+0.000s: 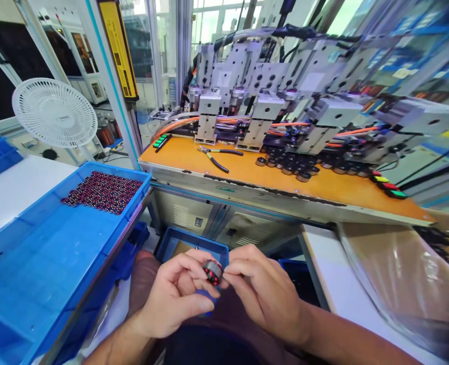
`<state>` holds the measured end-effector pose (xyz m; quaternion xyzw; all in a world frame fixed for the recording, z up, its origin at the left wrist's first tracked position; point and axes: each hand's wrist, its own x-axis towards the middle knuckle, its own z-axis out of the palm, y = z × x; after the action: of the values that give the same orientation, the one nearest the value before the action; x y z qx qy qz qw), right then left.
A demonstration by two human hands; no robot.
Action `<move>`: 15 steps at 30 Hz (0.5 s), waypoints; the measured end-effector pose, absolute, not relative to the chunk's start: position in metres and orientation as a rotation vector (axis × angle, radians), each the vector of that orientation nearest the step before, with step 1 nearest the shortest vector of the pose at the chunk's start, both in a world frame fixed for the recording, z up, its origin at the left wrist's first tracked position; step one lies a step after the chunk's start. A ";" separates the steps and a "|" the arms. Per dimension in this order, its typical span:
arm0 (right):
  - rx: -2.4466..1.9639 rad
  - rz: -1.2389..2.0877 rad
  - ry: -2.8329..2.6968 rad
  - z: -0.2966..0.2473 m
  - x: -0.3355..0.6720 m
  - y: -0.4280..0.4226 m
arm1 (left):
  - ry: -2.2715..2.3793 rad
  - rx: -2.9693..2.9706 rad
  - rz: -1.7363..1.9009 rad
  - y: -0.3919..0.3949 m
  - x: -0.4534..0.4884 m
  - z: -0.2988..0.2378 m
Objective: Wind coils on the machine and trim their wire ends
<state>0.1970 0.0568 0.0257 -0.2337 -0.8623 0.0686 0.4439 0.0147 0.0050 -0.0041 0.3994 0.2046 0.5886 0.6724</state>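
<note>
Low in the middle of the head view, both of my hands meet over my lap on one small round part (212, 271), dark with red wire windings. My left hand (174, 296) curls round it from the left, thumb underneath. My right hand (264, 291) pinches its right edge with the fingertips. Just beyond my hands sits a small blue bin (178, 242). At my left, a large blue tray (37, 253) carries several of the same red-wound parts (104, 191) at its far end.
An orange-topped machine bench (247, 175) stands ahead with pliers (218, 156), several dark round parts (296, 165), and coloured buttons (387, 185) at its right edge. A white fan (55, 112) is at the far left. Clear plastic sheeting (395, 279) lies at the right.
</note>
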 end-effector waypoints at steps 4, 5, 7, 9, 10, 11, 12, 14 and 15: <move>-0.467 0.205 -2.146 0.030 0.196 0.059 | 0.341 0.742 1.396 0.008 0.014 -0.002; -0.414 0.200 -2.155 0.031 0.196 0.059 | 0.364 0.720 1.357 0.009 0.014 -0.002; -0.314 0.186 -2.169 0.033 0.196 0.060 | 0.447 0.730 1.213 0.008 0.014 -0.002; -0.257 0.191 -2.179 0.033 0.197 0.061 | 0.492 0.768 1.065 0.006 0.014 -0.004; -0.245 0.195 -2.184 0.033 0.196 0.062 | 0.502 0.783 1.026 0.005 0.014 -0.005; -0.239 0.191 -2.190 0.033 0.196 0.062 | 0.517 0.796 1.024 0.004 0.014 -0.006; -0.254 0.176 -2.193 0.033 0.196 0.063 | 0.536 0.814 1.053 0.003 0.014 -0.007; -0.322 0.128 -2.186 0.035 0.194 0.064 | 0.596 0.853 1.137 0.003 0.013 -0.006; -0.366 0.112 -2.179 0.036 0.193 0.064 | 0.618 0.872 1.189 0.003 0.013 -0.006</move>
<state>0.1931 0.0644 0.0357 -0.1478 -0.8805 0.0454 0.4481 0.0128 0.0027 -0.0055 0.3910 0.2773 0.5331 0.6971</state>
